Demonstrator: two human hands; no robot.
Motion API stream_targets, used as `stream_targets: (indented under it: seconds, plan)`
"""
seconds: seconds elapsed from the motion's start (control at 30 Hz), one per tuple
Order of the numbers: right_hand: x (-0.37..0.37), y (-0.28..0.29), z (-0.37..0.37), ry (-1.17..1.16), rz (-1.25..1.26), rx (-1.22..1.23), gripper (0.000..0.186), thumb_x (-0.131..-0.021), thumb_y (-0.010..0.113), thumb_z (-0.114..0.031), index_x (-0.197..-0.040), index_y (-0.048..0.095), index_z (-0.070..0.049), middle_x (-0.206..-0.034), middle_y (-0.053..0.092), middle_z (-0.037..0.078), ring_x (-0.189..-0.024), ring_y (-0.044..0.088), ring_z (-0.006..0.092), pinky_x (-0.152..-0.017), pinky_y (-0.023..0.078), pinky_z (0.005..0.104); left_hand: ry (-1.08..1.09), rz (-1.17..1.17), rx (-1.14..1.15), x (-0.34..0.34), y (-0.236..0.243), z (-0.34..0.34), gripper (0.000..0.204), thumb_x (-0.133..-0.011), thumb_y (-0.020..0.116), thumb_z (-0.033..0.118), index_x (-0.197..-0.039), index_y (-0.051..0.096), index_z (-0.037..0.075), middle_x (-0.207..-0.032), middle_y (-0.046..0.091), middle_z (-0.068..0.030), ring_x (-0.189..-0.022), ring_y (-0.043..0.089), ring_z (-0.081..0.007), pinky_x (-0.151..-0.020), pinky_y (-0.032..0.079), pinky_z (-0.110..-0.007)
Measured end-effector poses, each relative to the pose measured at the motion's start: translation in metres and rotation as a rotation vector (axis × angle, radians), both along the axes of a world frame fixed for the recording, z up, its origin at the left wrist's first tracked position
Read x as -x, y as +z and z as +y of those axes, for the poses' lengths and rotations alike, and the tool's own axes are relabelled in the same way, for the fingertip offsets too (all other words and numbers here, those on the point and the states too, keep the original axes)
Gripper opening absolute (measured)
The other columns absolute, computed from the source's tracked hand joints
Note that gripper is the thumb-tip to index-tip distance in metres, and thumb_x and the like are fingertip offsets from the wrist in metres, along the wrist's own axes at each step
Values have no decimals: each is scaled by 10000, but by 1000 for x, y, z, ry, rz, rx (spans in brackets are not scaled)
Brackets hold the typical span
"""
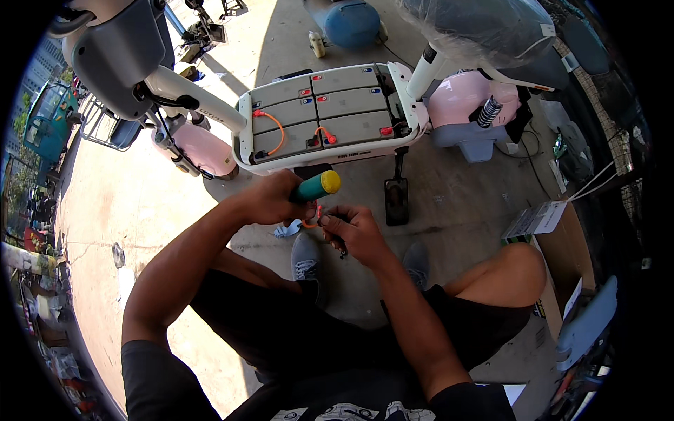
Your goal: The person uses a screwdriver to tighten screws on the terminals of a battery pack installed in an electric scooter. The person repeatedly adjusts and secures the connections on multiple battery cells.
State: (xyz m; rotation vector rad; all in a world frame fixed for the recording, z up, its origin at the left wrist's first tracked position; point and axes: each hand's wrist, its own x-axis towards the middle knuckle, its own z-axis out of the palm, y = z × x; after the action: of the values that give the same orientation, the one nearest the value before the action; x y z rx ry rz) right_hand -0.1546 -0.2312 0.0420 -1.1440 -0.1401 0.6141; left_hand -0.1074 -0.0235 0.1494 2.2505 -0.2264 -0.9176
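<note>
My left hand (281,198) is closed around a screwdriver (317,186) with a green handle and a yellow end cap. The handle end points up to the right, and the tip is hidden. Close beside it, my right hand (353,231) pinches a short orange cable (307,224), with a small red part showing between the two hands. Just ahead of the hands is the open battery bay of a white and pink scooter. Several grey batteries (286,133) fill it, and an orange jumper cable (282,135) loops over those at the front left.
A black pedal (396,201) hangs below the bay. A light blue scrap (287,229) lies by my left shoe (305,257). An open cardboard box (567,252) stands at the right, with loose cables behind it. Beyond the scooter is a blue tank (352,24).
</note>
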Motion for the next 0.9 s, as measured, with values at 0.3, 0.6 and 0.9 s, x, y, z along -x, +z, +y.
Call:
stream_targets:
  seconds: [0.3, 0.6, 0.9]
  plan:
    - [7, -2, 7, 51, 32, -74, 191, -1001, 642, -179, -967, 681, 5, -680, 608, 18, -532, 534, 71, -470, 393, 236, -212, -206, -116, 6, -6, -4, 263, -809, 817, 146, -993, 730, -21, -806, 732, -157, -763, 722, -267, -723, 550, -382]
    - [5, -5, 10, -26, 0, -76, 210, -1028, 626, -193, -1069, 697, 0, -708, 607, 8, -558, 525, 67, -489, 386, 229, 11, -85, 15, 9, 4, -12, 238, -842, 832, 162, -941, 705, -13, -723, 686, -57, -613, 609, -119, -605, 496, -301]
    - [2, -7, 11, -132, 72, -140, 215, -1019, 642, -210, -980, 662, 0, -759, 634, 34, -577, 571, 93, -508, 451, 257, -30, -405, -177, 9, 3, -20, 340, -809, 839, 140, -1083, 708, -14, -885, 718, -183, -807, 697, -318, -758, 546, -404]
